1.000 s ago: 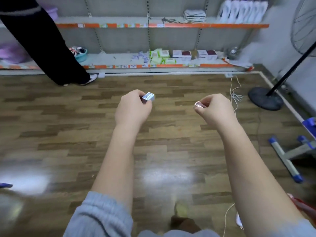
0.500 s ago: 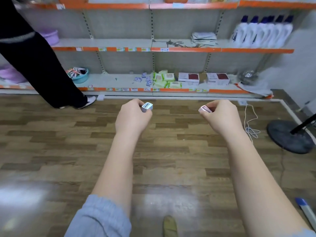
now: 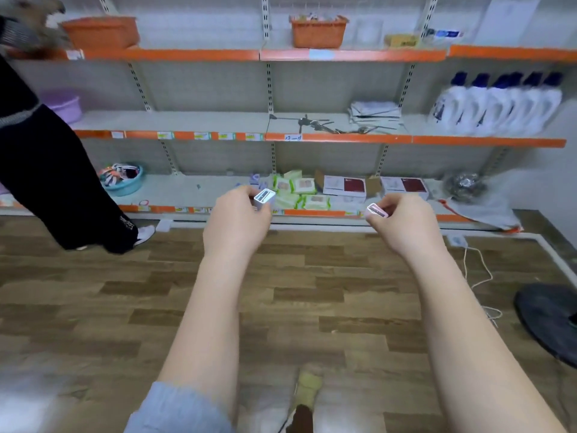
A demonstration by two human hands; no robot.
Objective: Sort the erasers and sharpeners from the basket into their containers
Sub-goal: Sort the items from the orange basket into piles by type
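A wood-plank floor (image 3: 93, 307) with a glossy sheen runs up to a wall of grey shelves (image 3: 203, 123) edged in orange strips, with white walls at the right. On the top shelf sit two orange baskets (image 3: 318, 32), one at the left end and one near the middle. The middle shelf carries a purple tub (image 3: 65, 104) at its left end, a row of white bottles with dark blue caps (image 3: 496, 104) at its right end, folded packets, and some dark metal pieces near the middle. The bottom shelf holds a teal bowl (image 3: 125, 181) of striped items toward the left, green-and-white packs (image 3: 296, 192) in the middle, and white boxes with dark red panels (image 3: 345, 187) to their right. A handwritten tag on the middle shelf's edge seems to read "13—11"; the other price labels are too blurred to read. A dark round fan base (image 3: 549, 320) stands on the floor at the right, with a white cord (image 3: 477, 270) near it. Another person in black trousers (image 3: 46, 170) stands at the left.

Both hands are held out over the floor, well apart. The left hand (image 3: 237, 223) pinches a small white block (image 3: 264, 198) with a grey slot-like mark on its face. The right hand (image 3: 402, 226) pinches a small pink and white block (image 3: 377, 210). Whether each is an eraser or a sharpener cannot be told.
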